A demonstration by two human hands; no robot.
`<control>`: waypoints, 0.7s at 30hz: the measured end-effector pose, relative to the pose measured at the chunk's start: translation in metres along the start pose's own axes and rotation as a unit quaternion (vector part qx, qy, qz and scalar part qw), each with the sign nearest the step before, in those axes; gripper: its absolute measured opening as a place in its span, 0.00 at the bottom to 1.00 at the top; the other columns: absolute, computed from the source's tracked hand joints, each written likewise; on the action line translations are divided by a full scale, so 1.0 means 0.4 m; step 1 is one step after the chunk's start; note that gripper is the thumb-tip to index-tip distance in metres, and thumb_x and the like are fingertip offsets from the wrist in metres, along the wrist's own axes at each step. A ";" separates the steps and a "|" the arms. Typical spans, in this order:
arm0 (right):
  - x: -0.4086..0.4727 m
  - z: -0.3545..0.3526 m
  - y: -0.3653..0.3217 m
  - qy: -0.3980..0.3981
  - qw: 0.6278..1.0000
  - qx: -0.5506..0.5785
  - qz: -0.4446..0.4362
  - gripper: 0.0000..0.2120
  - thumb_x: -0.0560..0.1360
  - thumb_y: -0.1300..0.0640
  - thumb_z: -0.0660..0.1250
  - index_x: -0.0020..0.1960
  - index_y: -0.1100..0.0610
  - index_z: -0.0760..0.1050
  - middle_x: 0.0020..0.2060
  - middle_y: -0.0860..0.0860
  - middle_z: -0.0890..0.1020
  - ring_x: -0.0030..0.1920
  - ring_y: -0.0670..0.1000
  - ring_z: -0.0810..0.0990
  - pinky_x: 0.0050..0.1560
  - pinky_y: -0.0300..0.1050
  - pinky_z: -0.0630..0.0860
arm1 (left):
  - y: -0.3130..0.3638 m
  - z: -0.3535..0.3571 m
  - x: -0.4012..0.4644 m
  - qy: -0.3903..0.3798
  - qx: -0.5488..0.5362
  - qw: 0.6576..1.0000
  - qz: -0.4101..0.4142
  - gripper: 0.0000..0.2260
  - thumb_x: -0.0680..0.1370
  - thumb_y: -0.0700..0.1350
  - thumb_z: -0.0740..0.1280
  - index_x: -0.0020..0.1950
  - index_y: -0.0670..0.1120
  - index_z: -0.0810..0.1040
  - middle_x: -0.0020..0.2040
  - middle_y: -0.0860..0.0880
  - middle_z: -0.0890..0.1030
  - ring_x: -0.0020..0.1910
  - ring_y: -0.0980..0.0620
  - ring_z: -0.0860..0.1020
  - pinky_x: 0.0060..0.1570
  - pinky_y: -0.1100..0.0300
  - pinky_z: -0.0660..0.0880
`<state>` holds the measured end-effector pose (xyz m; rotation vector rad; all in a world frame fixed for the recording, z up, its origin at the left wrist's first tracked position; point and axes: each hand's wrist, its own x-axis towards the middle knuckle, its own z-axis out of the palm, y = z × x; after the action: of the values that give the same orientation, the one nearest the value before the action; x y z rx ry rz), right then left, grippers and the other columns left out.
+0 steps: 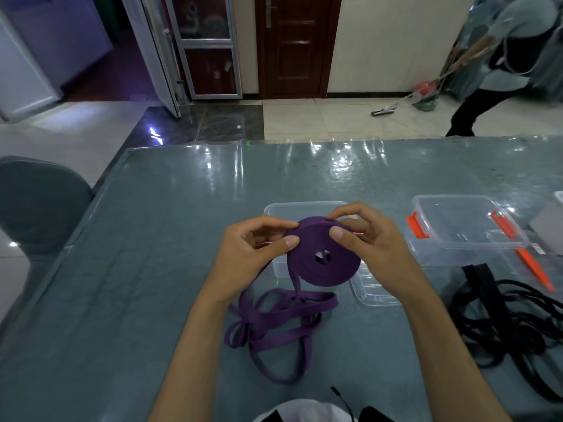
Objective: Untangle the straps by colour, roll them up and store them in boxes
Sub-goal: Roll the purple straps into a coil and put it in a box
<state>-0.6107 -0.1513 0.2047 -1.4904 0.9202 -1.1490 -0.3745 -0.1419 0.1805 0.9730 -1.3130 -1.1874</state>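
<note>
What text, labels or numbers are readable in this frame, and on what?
None can be read.
Sticker on the table past the orange-latched box, at the right edge: print too small and blurred.
Glass door: frosted pattern and small stickers, no legible characters.
Purple strap roll in the hands, black straps, clear boxes: no print visible.

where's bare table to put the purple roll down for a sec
Bare grey table lies left of the left hand, out to the chair. The right is crowded: clear plastic box with orange clips, tangled black strap. Loose purple strap fills the near centre.
</note>
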 end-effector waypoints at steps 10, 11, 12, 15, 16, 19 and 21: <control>-0.002 0.005 0.003 -0.002 1.000 0.010 0.002 0.14 0.81 0.51 0.71 0.67 0.44 0.83 0.45 0.48 0.89 0.51 0.50 0.89 0.50 0.40 0.83 | 0.001 -0.001 0.007 0.000 0.016 0.999 0.034 0.10 0.75 0.42 0.80 0.52 0.56 0.88 0.49 0.52 0.88 0.51 0.56 0.86 0.51 0.65 0.81; -0.002 0.003 0.003 -0.007 1.000 0.004 0.002 0.14 0.82 0.51 0.70 0.66 0.43 0.83 0.47 0.48 0.90 0.52 0.50 0.89 0.51 0.40 0.84 | 0.003 0.000 0.006 0.002 0.012 0.999 0.036 0.10 0.75 0.42 0.80 0.52 0.57 0.88 0.49 0.52 0.89 0.51 0.57 0.86 0.51 0.66 0.81; -0.002 0.000 0.003 -0.015 1.000 -0.005 0.005 0.13 0.82 0.52 0.71 0.65 0.43 0.84 0.50 0.49 0.90 0.54 0.51 0.89 0.51 0.41 0.84 | 0.004 0.000 0.006 0.004 0.006 0.999 0.039 0.11 0.75 0.42 0.80 0.51 0.57 0.88 0.50 0.53 0.89 0.50 0.58 0.86 0.51 0.67 0.80; -0.001 -0.011 0.005 -0.052 0.998 -0.019 0.027 0.15 0.76 0.53 0.78 0.62 0.45 0.85 0.54 0.51 0.89 0.53 0.54 0.89 0.48 0.45 0.86 | 0.000 0.003 0.008 0.005 0.010 0.999 0.046 0.11 0.75 0.41 0.80 0.50 0.56 0.88 0.49 0.52 0.89 0.48 0.58 0.86 0.51 0.68 0.80; -0.001 -0.013 0.008 -0.052 0.998 -0.028 0.027 0.16 0.73 0.54 0.81 0.60 0.46 0.85 0.54 0.52 0.89 0.51 0.54 0.90 0.47 0.46 0.86 | -0.001 0.005 0.007 0.002 0.017 0.999 0.046 0.10 0.75 0.40 0.80 0.50 0.56 0.88 0.48 0.52 0.89 0.48 0.58 0.86 0.50 0.68 0.80; -0.002 -0.013 0.018 -0.014 0.999 -0.034 0.003 0.16 0.70 0.55 0.84 0.55 0.47 0.85 0.53 0.52 0.88 0.50 0.54 0.89 0.46 0.45 0.85 | -0.001 0.000 0.010 -0.032 0.035 0.998 0.041 0.10 0.76 0.39 0.79 0.52 0.54 0.88 0.50 0.51 0.88 0.51 0.56 0.86 0.51 0.66 0.80; -0.006 -0.008 0.025 0.009 1.000 -0.015 -0.009 0.16 0.68 0.50 0.85 0.52 0.47 0.84 0.52 0.51 0.88 0.49 0.54 0.89 0.45 0.44 0.85 | 0.005 -0.017 0.015 -0.080 0.039 0.996 0.019 0.13 0.77 0.39 0.78 0.58 0.53 0.88 0.55 0.50 0.88 0.54 0.51 0.87 0.54 0.63 0.81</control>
<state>-0.6144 -0.1521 0.1947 -1.5173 0.9429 -1.1680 -0.3682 -0.1481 0.1831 0.9192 -1.5074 -1.2138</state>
